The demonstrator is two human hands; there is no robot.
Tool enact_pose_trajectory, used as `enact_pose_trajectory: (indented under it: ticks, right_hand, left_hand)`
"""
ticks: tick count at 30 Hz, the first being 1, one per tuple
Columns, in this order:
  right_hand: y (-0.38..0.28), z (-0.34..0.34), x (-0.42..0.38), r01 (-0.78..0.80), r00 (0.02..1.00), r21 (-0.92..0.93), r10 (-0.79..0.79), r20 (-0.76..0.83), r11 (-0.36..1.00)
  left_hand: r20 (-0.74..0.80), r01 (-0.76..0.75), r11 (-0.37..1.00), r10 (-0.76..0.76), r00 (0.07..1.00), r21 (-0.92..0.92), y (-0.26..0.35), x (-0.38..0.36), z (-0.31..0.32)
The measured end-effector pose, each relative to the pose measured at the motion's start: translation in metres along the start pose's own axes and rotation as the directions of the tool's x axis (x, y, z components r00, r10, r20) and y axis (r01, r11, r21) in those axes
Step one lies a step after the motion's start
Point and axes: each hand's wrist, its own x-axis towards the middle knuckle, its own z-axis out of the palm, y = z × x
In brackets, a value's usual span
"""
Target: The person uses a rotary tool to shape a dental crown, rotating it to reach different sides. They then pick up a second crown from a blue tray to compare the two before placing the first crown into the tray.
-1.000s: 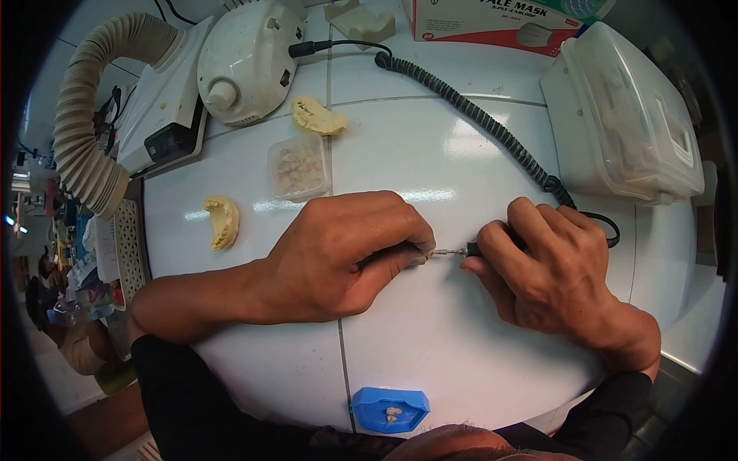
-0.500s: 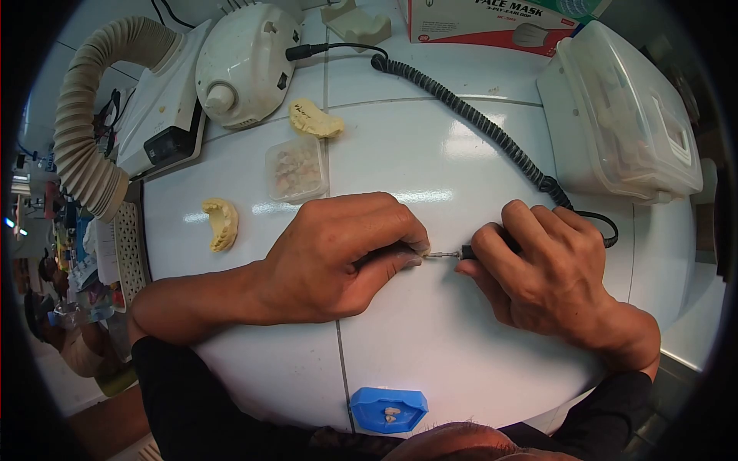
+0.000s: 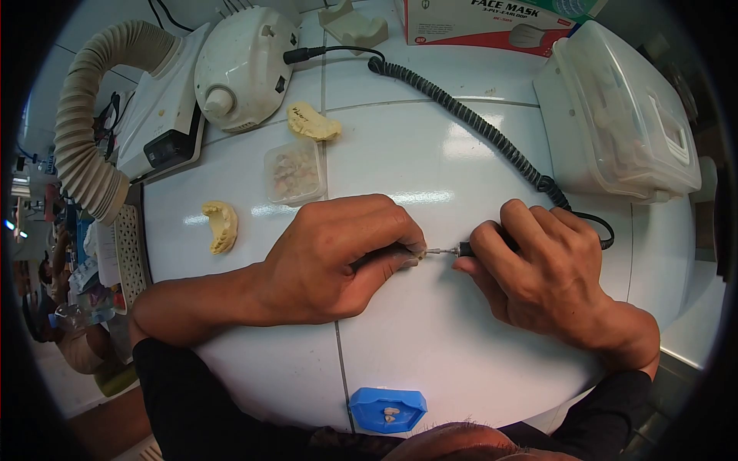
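My left hand (image 3: 346, 257) pinches a small piece between thumb and fingertips; the fingers mostly hide it. My right hand (image 3: 538, 269) is wrapped round a black rotary handpiece (image 3: 466, 249), whose thin metal bit (image 3: 442, 251) points left and meets the pinched piece. A black coiled cord (image 3: 477, 119) runs from behind my right hand up to a white control unit (image 3: 242, 69). Beyond my left hand are a clear box of small tooth-like pieces (image 3: 295, 172) and a yellowish dental cast (image 3: 313, 123). Another cast (image 3: 221, 227) lies to the left.
A blue tray (image 3: 387, 409) with small pieces sits at the near edge. A lidded plastic case (image 3: 619, 115) and a face mask box (image 3: 492, 23) stand at the back right. A ribbed hose (image 3: 73, 115) arches at the left. Part of another person shows at far left.
Both hands hold nearly the same pose, with the bit still at the pinched piece. The view has shifted very slightly. The person at far left has moved a little.
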Motion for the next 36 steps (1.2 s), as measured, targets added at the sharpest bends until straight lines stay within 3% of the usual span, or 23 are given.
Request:
enact_pose_trajectory:
  ticks: [36]
  right_hand:
    - [-0.0022, 0.0016, -0.0017, 0.010, 1.000, -0.006, -0.010, 0.002, 1.000]
  left_hand:
    - [-0.006, 0.009, 1.000, -0.009, 1.000, -0.026, -0.0015, 0.0002, 0.0001]
